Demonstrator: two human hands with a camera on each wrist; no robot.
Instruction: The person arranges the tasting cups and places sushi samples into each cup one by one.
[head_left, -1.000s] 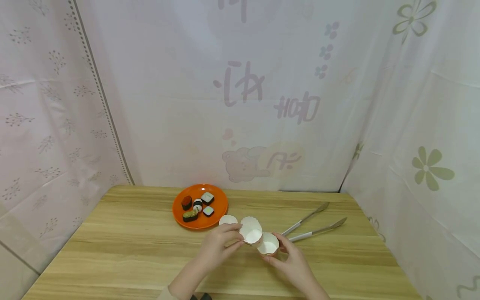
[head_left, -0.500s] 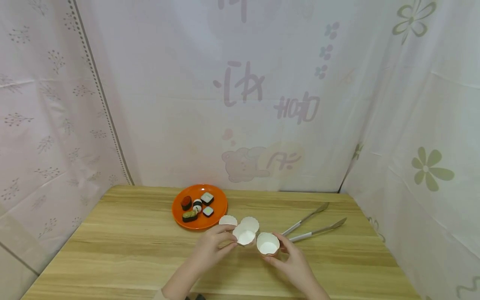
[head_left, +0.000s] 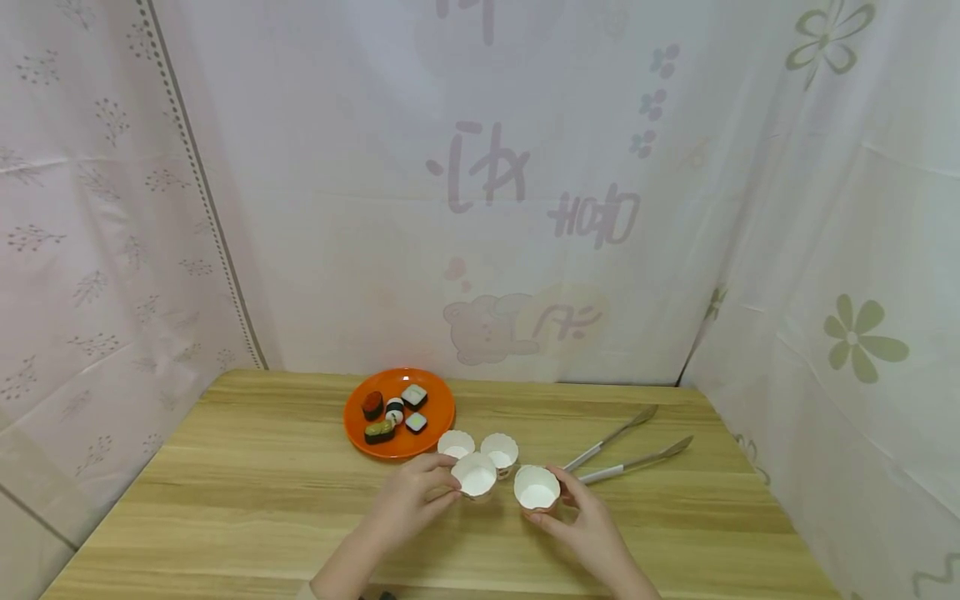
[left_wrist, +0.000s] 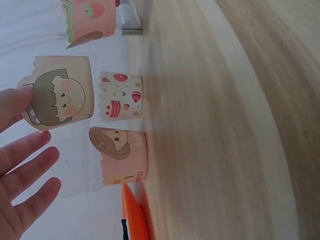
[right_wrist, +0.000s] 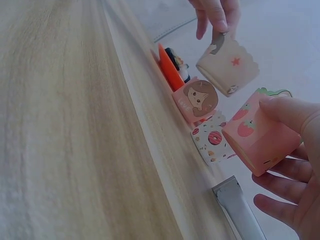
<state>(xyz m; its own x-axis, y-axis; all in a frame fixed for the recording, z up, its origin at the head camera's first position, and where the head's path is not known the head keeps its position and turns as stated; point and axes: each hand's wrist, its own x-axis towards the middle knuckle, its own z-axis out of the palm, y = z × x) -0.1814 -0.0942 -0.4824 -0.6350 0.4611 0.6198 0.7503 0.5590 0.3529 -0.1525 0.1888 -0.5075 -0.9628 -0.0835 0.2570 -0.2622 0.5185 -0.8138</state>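
My left hand (head_left: 412, 496) pinches a cream paper baking cup (left_wrist: 62, 92) with a girl's face on it, above the table. In my right hand (head_left: 585, 525) is a pink paper baking cup (right_wrist: 262, 132) with strawberries, held off the table between thumb and fingers. Both held cups have their scalloped rims upward, and their insides look bare in the head view. Behind them, on the table, stand a pink cup (left_wrist: 125, 155) with a girl's face and a white cup (left_wrist: 121, 96) with donut and cake prints.
An orange plate (head_left: 360, 442) carrying several sushi pieces (head_left: 394, 408) lies at the back left of the wooden table (head_left: 247, 500). To the right rest tongs (head_left: 637, 462) with spread arms. Printed curtains (head_left: 375, 250) surround the table on three sides.
My left hand has moved left with the cream cup, away from the pink strawberry cup, uncovering more of the standing cups. The right hand has stayed nearly still.
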